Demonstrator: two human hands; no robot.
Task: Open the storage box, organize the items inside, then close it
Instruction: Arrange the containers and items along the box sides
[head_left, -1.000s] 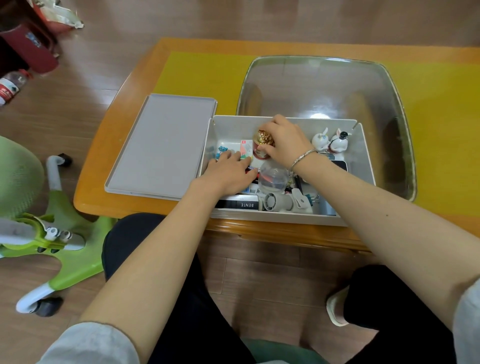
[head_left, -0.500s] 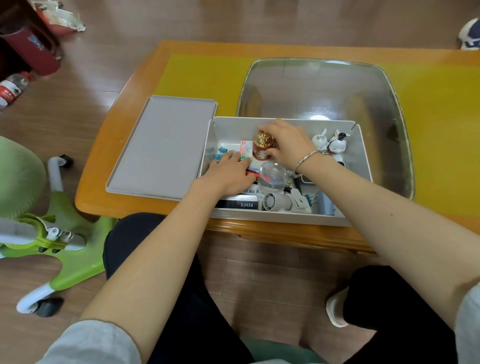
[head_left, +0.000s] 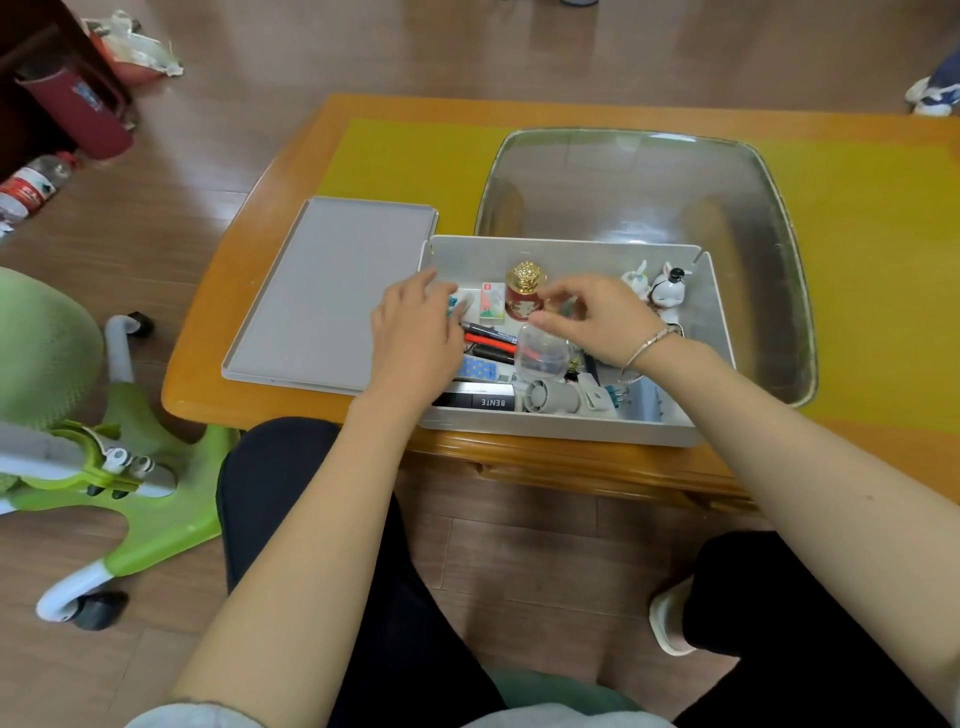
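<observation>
Released a moment ago, the red gold-capped bottle stands free in the storage box; my right hand, fingers loosely open and empty, should grip its likely fragile body.

The storage box sits at the bench's near edge, its lid lying flat just to its left. Inside, a capped bottle stands near the back wall, two rabbit figurines in the back right corner, pens lie mid-box.

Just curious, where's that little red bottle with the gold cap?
The red bottle stands upright near the back of the storage box, between the right hand and a small card packet.
</observation>
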